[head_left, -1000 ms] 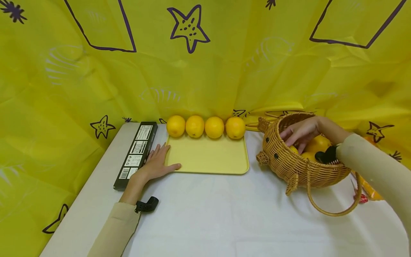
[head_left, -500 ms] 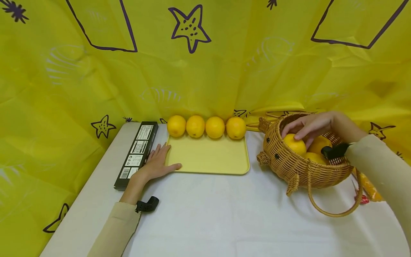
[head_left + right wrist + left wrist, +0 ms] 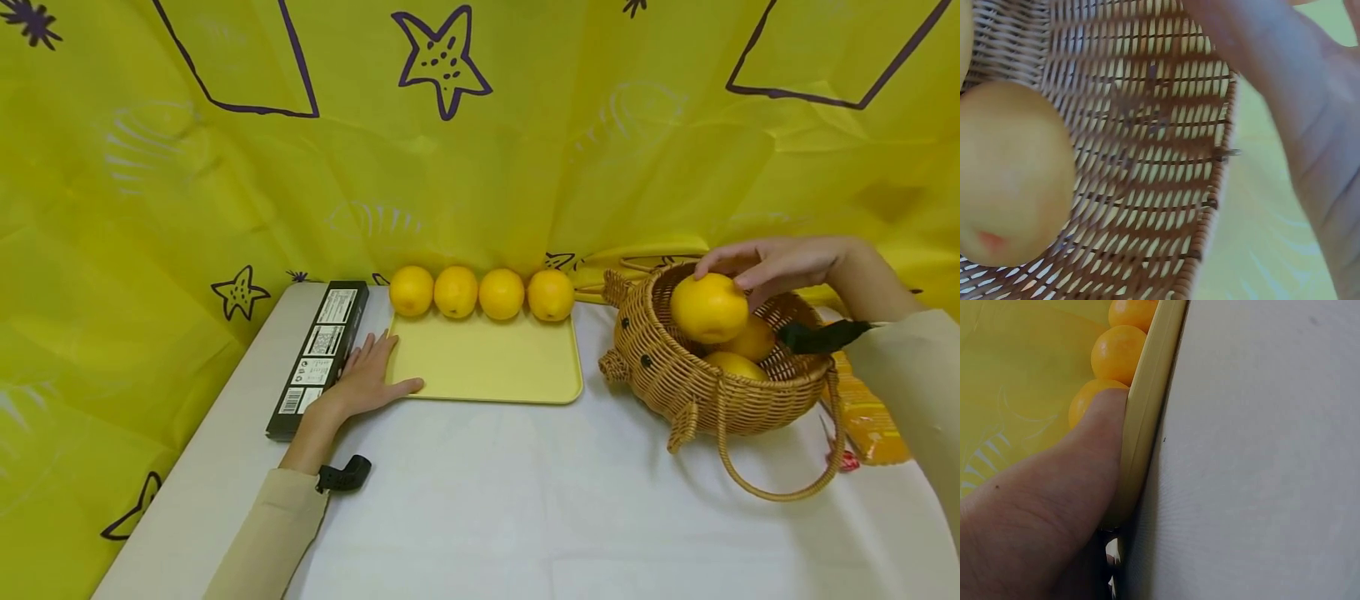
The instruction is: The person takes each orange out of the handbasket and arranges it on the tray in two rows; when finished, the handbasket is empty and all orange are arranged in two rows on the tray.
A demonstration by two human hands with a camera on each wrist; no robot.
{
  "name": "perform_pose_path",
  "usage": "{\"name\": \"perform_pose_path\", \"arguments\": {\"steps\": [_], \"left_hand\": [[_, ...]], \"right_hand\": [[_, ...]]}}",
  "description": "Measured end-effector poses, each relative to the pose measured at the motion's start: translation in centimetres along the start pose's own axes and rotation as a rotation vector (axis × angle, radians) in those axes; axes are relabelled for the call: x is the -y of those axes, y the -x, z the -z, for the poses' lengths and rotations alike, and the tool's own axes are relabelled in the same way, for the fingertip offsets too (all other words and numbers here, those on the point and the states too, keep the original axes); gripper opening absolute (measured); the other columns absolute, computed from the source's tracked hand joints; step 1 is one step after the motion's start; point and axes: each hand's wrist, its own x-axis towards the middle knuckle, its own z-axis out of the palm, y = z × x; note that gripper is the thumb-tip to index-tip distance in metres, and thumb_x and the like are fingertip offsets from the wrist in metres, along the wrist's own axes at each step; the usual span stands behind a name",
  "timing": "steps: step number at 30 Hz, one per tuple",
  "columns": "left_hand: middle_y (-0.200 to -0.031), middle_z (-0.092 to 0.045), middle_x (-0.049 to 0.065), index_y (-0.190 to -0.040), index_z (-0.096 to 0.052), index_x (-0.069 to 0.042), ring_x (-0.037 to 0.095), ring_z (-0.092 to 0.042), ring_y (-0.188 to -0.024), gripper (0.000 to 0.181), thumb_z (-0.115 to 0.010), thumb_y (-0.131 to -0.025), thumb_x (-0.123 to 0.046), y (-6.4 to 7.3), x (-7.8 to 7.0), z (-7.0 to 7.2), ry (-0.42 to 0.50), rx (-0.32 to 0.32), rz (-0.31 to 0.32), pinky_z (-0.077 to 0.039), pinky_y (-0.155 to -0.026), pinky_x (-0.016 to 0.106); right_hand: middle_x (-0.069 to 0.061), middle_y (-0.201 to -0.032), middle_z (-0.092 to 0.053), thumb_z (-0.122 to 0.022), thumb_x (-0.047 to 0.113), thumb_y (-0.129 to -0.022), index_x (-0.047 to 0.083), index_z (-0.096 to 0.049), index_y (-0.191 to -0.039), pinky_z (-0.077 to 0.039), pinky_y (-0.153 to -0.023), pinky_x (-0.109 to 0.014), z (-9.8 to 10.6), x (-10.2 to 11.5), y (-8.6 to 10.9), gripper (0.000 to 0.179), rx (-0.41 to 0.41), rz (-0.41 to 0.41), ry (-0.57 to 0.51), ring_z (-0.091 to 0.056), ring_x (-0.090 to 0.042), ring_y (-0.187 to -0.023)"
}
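Observation:
My right hand grips an orange over the opening of a wicker basket shaped like a pig. Two more fruits show inside, one of them a yellow-orange fruit near the front wall. The right wrist view has a fruit against the woven side, with part of my hand above the rim. My left hand lies with spread fingers on the left edge of a yellow tray. In the left wrist view its thumb rests along the tray's rim. Several oranges stand in a row on the tray's back edge.
A long black box with white labels lies left of the tray. Right of the basket are an orange packet and a small red item. The basket's handle hangs toward the front. A yellow patterned cloth hangs behind the white table.
My right hand has lifted an orange up from inside the basket, drawing back slightly to the right. My left hand and the row of oranges stay where they were.

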Motion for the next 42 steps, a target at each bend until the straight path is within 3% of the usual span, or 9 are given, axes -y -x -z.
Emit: {"name": "perform_pose_path", "arguments": {"steps": [4, 8, 14, 24, 31, 42], "left_hand": [[-0.163, -0.007, 0.02, -0.154, -0.015, -0.003, 0.04, 0.004, -0.151, 0.099, -0.059, -0.086, -0.061, 0.0, 0.1, 0.1, -0.004, -0.004, -0.003, 0.001, -0.121, 0.06], [-0.163, -0.008, 0.02, -0.154, -0.015, -0.003, 0.04, 0.004, -0.151, 0.099, -0.059, -0.086, -0.06, -0.1, 0.1, 0.0, -0.004, -0.009, -0.004, 0.0, -0.12, 0.061], [-0.163, -0.007, 0.019, -0.154, -0.016, -0.003, 0.04, 0.004, -0.151, 0.099, -0.059, -0.086, -0.06, 0.0, 0.0, -0.1, 0.011, -0.003, -0.006, 0.001, -0.121, 0.06], [-0.163, -0.007, 0.02, -0.154, -0.016, -0.003, 0.04, 0.004, -0.151, 0.098, -0.059, -0.087, -0.059, 0.1, -0.1, 0.0, 0.007, -0.001, -0.009, 0.0, -0.121, 0.06], [-0.163, -0.008, 0.021, -0.154, -0.017, -0.002, 0.04, 0.003, -0.151, 0.098, -0.059, -0.086, -0.06, 0.2, -0.1, 0.1, 0.006, -0.007, -0.004, 0.0, -0.121, 0.06], [-0.163, -0.008, 0.02, -0.154, -0.016, -0.002, 0.04, 0.003, -0.151, 0.099, -0.059, -0.086, -0.06, 0.2, -0.1, 0.0, 0.007, -0.01, -0.007, 0.0, -0.12, 0.06]], "right_hand": [[0.006, -0.144, -0.048, -0.03, -0.001, -0.103, 0.017, -0.041, -0.144, -0.057, -0.092, -0.036, 0.1, 0.4, 0.4, 0.046, 0.004, 0.102, 0.05, -0.059, -0.016, -0.117], [0.003, -0.144, -0.047, -0.033, 0.0, -0.103, 0.016, -0.04, -0.144, -0.057, -0.09, -0.035, -0.1, 0.9, 0.0, 0.044, 0.001, 0.13, 0.066, -0.059, -0.016, -0.117], [0.0, -0.142, -0.047, -0.038, 0.002, -0.102, 0.016, -0.04, -0.143, -0.056, -0.092, -0.039, -0.8, 1.4, -1.0, 0.043, -0.004, 0.084, 0.083, -0.059, -0.017, -0.117], [0.0, -0.13, -0.052, -0.051, 0.001, -0.097, 0.02, -0.039, -0.134, -0.056, -0.088, -0.037, -1.6, 1.8, -1.6, 0.043, -0.129, -0.026, 0.168, -0.059, -0.014, -0.107], [-0.003, -0.128, -0.051, -0.05, 0.002, -0.096, 0.014, -0.035, -0.134, -0.055, -0.086, -0.035, -2.2, 2.3, -2.1, 0.042, -0.128, -0.008, 0.297, -0.056, -0.017, -0.104], [0.0, -0.134, -0.047, -0.049, 0.006, -0.098, 0.017, -0.033, -0.138, -0.052, -0.092, -0.029, -3.2, 2.8, -2.4, 0.044, -0.184, -0.043, 0.393, -0.053, -0.015, -0.112]]}}
